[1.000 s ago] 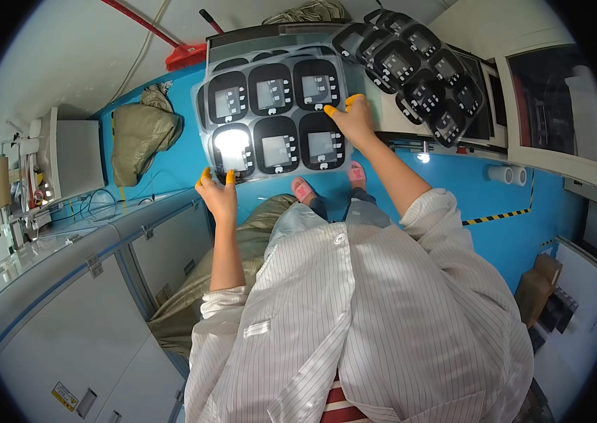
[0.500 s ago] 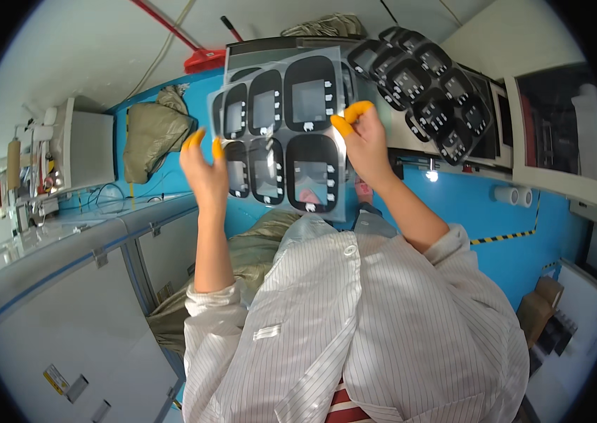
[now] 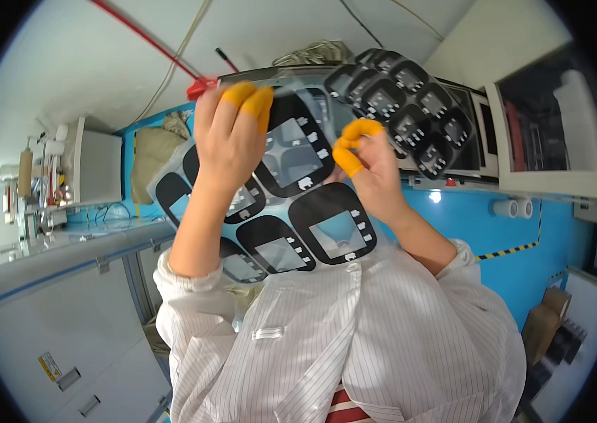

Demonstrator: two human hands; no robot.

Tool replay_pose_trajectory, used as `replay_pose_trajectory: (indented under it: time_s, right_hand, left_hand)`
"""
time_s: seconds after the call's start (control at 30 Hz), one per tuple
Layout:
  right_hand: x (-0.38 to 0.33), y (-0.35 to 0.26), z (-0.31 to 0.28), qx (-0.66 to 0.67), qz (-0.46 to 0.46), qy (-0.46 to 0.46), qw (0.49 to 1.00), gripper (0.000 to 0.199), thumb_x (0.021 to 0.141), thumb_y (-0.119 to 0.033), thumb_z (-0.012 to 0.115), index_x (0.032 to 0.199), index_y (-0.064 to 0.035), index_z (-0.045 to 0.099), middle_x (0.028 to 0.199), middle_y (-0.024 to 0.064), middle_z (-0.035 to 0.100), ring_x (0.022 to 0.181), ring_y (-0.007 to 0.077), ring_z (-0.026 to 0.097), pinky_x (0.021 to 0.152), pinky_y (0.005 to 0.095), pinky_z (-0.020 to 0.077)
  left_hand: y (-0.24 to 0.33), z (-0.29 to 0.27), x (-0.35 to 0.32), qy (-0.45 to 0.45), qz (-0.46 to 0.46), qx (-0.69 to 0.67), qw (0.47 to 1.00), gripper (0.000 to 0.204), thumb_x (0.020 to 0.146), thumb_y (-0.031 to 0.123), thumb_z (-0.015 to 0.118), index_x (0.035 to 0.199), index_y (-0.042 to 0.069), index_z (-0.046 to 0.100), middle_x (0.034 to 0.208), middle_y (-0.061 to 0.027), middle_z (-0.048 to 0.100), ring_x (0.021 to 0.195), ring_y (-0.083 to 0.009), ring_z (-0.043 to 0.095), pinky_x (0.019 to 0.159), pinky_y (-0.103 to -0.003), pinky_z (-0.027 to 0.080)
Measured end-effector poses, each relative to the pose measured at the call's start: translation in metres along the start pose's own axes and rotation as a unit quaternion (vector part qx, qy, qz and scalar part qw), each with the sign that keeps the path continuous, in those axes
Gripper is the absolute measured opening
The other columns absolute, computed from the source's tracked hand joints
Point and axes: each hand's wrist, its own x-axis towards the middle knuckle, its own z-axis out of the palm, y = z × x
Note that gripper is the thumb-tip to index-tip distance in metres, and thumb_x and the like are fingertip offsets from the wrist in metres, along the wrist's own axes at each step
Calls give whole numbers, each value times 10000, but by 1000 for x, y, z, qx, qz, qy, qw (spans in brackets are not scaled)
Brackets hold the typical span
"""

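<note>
From the head view, you've got that floppy clear sheet of black keypad overlays (image 3: 291, 204) up near your face, left hand (image 3: 231, 141) clamped on its top, right hand (image 3: 369, 166) pinching the edge, so it could easily crease or slip.

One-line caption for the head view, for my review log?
Left hand and right hand, orange-capped, hold up a clear sheet of black panels.

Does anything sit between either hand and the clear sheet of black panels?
Nothing visible does. The left hand and right hand both grip the sheet directly, with orange-capped fingers on it.
</note>
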Motion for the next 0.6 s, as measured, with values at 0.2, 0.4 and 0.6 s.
replay_pose_trajectory:
  time_s: [0.2,0.4,0.6]
  right_hand:
    - [14,-9,-26,-49,3,-31,998,279,911,-220,409,1069,-6,494,959,13,531,783,43,514,668,175,437]
    - [56,-14,-71,57,108,-32,992,182,862,-132,443,922,24,516,765,139,577,654,201,564,587,303,471]
    - [82,26,-284,117,151,161,968,236,857,-170,466,922,51,518,808,147,579,719,222,560,639,313,476]
  left_hand:
    - [81,-16,-30,-153,-96,-105,978,256,603,-5,599,796,14,434,801,-147,476,704,-338,433,632,-401,332]
    - [111,-43,-52,-148,-216,-112,959,193,603,65,603,588,48,411,563,-101,408,539,-272,401,526,-352,299]
    - [160,-176,-205,52,-601,79,794,81,731,49,501,664,6,510,574,-10,430,533,-106,396,488,-264,303]
